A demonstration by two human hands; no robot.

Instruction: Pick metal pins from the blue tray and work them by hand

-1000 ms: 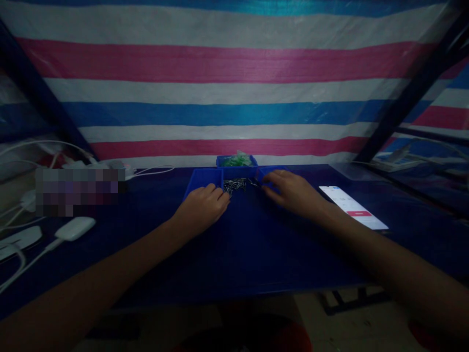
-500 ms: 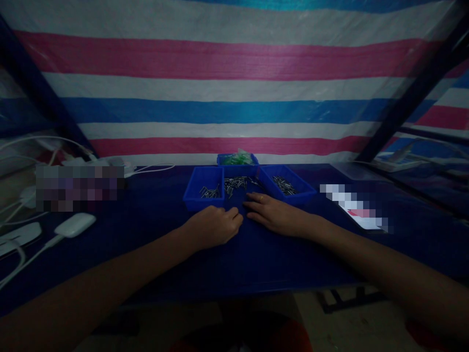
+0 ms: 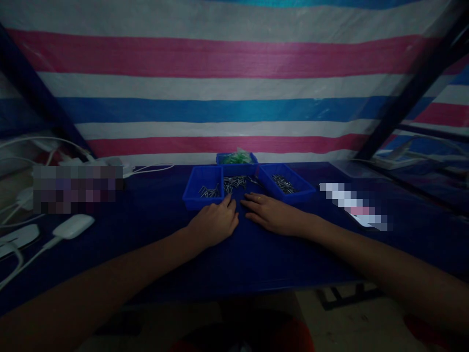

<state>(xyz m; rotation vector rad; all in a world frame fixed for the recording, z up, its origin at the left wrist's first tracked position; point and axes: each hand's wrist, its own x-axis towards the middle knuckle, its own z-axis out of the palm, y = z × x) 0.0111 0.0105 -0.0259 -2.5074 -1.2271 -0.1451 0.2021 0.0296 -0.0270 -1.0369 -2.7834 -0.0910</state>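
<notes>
My left hand [image 3: 214,222] reaches forward with its index finger stretched to the near edge of a loose pile of small metal pins [image 3: 236,183]. Its thumb sits apart from that finger, and nothing shows between them. Palm down on the table, my right hand [image 3: 273,213] lies flat with fingers spread, a ring on one of them. The pile lies between a left blue bin [image 3: 194,193] and a right blue bin [image 3: 298,197]. Both bins hold similar metal pieces [image 3: 209,192], too small to name exactly.
Behind the pile, a third blue bin [image 3: 238,169] holds green items in clear plastic [image 3: 238,157]. A blurred phone-like object [image 3: 361,217] lies right on the blue table [image 3: 256,264]. White chargers [image 3: 75,226] and cables are at left. A striped sheet [image 3: 234,88] hangs behind.
My left hand has uncurled its index finger and moved it forward to the pins. My right hand stays almost in place, still flat.
</notes>
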